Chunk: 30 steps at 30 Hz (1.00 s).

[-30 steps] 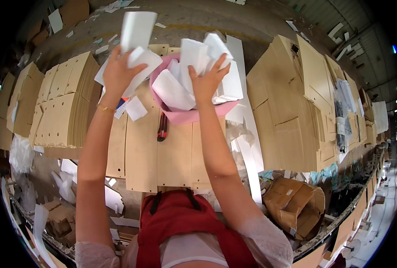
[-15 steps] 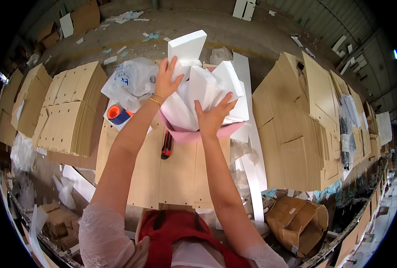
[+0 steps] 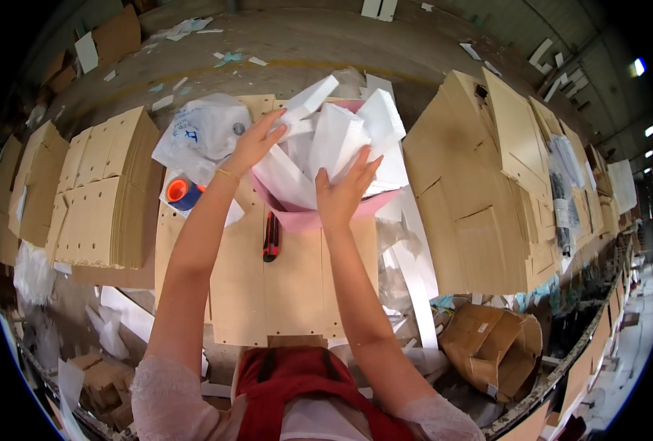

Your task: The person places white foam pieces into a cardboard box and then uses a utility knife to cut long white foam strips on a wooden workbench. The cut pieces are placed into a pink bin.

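White foam pieces [image 3: 335, 140] stand upright and tilted, packed together in a pink box [image 3: 297, 220] on the work surface. My left hand [image 3: 257, 141] reaches to the box's left side, fingers stretched against a tilted white foam slab [image 3: 310, 99]. On the near side, my right hand [image 3: 343, 192] rests spread against the foam, thumb and fingers apart over a central block. Whether either hand grips the foam firmly is hard to see. Below the box lies a red and black utility knife [image 3: 271, 239], touched by neither hand.
Left of the box are a clear plastic bag [image 3: 203, 136] and an orange-cored blue tape roll [image 3: 183, 193]. Stacks of brown panels flank the surface, left [image 3: 106, 184] and right [image 3: 466, 198]. An open cardboard box [image 3: 481, 334] lies on the floor at lower right.
The foam slab under my left hand has gone lower and leans more to the right. My left hand has come slightly down and left with it; my right hand stays against the foam.
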Each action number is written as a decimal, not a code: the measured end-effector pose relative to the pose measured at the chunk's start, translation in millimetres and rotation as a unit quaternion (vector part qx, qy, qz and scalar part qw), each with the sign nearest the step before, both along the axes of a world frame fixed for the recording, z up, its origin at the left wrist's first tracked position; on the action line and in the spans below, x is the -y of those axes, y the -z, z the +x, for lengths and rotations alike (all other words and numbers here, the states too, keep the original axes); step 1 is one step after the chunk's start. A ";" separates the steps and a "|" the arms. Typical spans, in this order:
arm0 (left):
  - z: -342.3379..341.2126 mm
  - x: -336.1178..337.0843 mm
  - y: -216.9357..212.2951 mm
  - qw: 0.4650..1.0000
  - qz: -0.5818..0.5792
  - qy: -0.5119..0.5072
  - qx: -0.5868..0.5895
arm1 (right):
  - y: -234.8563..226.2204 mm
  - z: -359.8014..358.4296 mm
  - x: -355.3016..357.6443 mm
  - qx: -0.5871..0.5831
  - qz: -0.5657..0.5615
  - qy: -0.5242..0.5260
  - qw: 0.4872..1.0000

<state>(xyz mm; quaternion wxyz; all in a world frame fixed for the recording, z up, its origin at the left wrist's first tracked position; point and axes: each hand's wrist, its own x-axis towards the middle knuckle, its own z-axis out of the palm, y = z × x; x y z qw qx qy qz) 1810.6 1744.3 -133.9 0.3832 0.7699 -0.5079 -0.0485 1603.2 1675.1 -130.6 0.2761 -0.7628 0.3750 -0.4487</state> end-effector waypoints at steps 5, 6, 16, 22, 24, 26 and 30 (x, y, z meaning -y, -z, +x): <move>5.3 13.5 -27.3 0.993 0.049 0.011 -0.104 | -3.5 -11.0 -9.7 -0.098 -0.017 0.045 0.994; 2.6 12.9 -28.8 0.996 0.022 0.004 -0.086 | -8.2 -16.1 -11.7 -0.074 -0.017 0.054 0.996; -4.0 17.1 -7.8 0.994 -0.039 0.080 -0.063 | -47.4 -32.7 74.6 0.029 -0.137 0.023 0.990; -2.0 13.2 -13.6 0.999 0.005 -0.018 -0.030 | -51.2 -56.6 95.5 0.117 -0.049 -0.073 0.989; -0.3 3.6 -13.7 0.979 -0.144 -0.038 -0.135 | -54.4 -68.0 96.3 0.201 -0.009 -0.081 0.976; 5.3 -20.4 -2.1 0.948 -0.243 -0.121 -0.168 | -25.8 -98.3 105.1 0.184 0.069 -0.028 0.980; -0.1 -107.6 87.9 0.928 -0.143 -0.344 -0.012 | 73.6 -181.4 70.3 0.203 0.214 0.072 0.953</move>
